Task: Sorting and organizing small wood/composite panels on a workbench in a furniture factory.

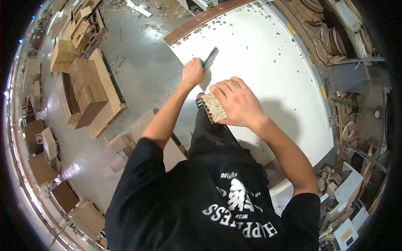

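Note:
My left hand (194, 71) is closed round a slim tool (210, 57) with a blue part near the grip and a long dark grey end pointing away from me; its exact kind is unclear. The tool is over the left edge of a large white board (259, 62). My right hand (239, 100) grips a short block of chipboard (212, 106), tan and coarse, with dark notches along its left edge. The block hangs in front of my body, near the board's near left edge. Part of it is hidden under my palm and fingers.
Small dark chips (236, 24) are scattered over the board, mostly along its far edge, beside a brown strip (201, 21). Stacked brown panels (86, 90) lie on the floor to the left. Wood offcuts (333, 42) crowd the right side.

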`<state>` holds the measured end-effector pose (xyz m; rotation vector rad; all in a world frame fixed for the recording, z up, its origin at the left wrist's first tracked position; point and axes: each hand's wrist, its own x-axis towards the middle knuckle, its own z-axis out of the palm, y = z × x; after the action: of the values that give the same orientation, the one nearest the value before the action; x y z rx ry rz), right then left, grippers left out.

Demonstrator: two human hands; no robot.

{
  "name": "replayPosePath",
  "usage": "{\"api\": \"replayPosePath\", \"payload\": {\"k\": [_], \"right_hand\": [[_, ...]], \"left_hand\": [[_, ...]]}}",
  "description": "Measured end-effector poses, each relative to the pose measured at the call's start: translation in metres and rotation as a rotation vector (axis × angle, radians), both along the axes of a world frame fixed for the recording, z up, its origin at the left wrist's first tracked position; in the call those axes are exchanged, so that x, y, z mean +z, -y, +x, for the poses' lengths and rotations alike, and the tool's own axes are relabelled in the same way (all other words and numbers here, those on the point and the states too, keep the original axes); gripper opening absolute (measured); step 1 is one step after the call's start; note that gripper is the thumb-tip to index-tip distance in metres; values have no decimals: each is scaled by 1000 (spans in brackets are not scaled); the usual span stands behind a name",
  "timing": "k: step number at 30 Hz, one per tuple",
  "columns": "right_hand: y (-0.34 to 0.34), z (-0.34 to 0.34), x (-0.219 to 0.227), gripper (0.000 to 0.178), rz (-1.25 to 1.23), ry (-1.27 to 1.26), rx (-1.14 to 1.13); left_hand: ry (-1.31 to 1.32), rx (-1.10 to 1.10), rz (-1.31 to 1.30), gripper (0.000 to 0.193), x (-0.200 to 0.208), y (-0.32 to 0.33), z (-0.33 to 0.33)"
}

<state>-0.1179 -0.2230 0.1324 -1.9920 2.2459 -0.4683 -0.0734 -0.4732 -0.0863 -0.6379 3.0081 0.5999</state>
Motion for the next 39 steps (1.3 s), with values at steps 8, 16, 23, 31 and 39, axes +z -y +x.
{"api": "replayPosePath", "payload": {"k": [8, 16, 23, 31, 39], "right_hand": [[0, 0, -2, 81, -119, 80, 7], [-2, 2, -8, 84, -136, 68, 13], [-14, -14, -9, 85, -127, 85, -6], [-4, -3, -10, 81, -108, 76, 21], [-2, -7, -15, 47, -172, 5, 12]], "left_hand": [[-541, 599, 928, 43, 136, -99, 120], [-667, 688, 931, 56, 185, -135, 109], [-279, 673, 621, 57, 136, -163, 120], [-685, 900, 1102, 53, 185, -134, 106], [-485, 870, 891, 55, 208, -138, 88]]}}
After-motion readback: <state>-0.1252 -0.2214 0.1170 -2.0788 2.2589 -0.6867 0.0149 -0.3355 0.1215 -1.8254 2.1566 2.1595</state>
